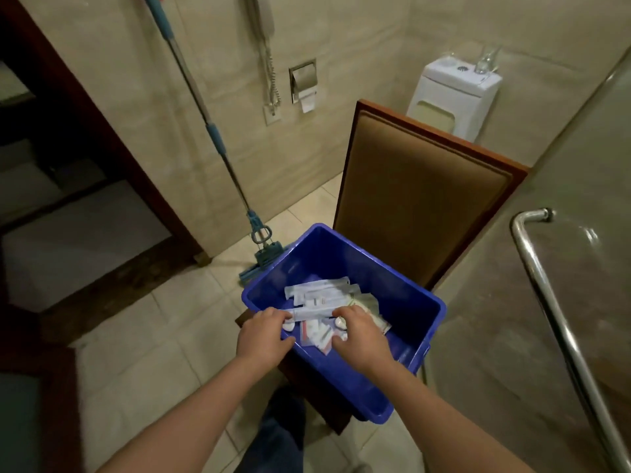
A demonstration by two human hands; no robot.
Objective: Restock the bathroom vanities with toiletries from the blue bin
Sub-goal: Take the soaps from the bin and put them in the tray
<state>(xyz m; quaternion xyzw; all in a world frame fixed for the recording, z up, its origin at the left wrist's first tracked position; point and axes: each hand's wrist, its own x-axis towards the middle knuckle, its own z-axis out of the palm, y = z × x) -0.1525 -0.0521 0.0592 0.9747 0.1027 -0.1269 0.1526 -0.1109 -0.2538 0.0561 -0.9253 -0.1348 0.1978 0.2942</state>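
Note:
A blue bin [392, 285] rests on the seat of a wooden chair in front of me. Inside lie several wrapped toiletries [321, 293]: long white packets, small sachets and a greenish pack. My left hand [264, 336] sits over the bin's near left rim, its fingers curled around the end of a long white packet [312, 313]. My right hand [362, 334] reaches into the bin and its fingers press down among the small sachets [316, 337]; what it holds is hidden under the palm.
The padded chair back [416, 199] rises behind the bin. A mop [218, 141] leans on the tiled wall at left. A toilet tank [457, 93] stands behind the chair. A glass door with a metal handle [560, 319] is at right. A dark doorway is at left.

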